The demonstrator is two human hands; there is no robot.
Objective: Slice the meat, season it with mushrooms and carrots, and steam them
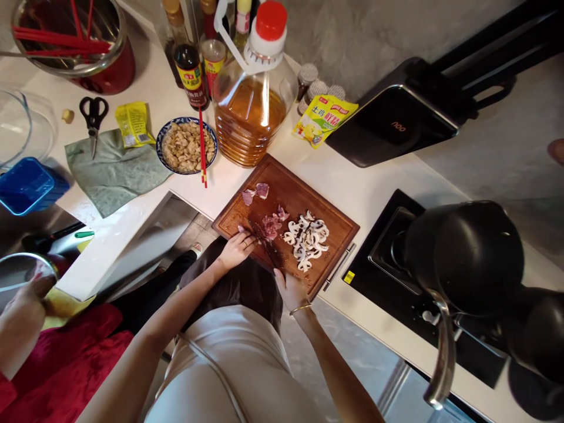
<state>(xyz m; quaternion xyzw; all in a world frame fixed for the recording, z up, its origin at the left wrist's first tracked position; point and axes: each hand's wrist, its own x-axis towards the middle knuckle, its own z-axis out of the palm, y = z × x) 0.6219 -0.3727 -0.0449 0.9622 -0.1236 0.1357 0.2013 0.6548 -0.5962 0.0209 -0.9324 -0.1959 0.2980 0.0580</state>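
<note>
A brown wooden cutting board (304, 194) lies on the white counter. On it are pink raw meat pieces (272, 224), two more meat bits (256, 192) farther back, and a pile of sliced white mushrooms (307, 238). My left hand (235, 248) rests curled on the board's near edge, its fingertips against the meat. My right hand (291, 289), with a gold bangle at the wrist, is closed round the handle of a dark knife (267, 244) whose blade lies across the meat.
A big oil bottle (253, 100) stands behind the board, beside a bowl of chopped food (187, 147) with red chopsticks (202, 147). A black pot (467, 252) sits on the stove at right. Scissors (93, 120) lie on a green cloth (114, 170). Another person's hand (26, 305) is at lower left.
</note>
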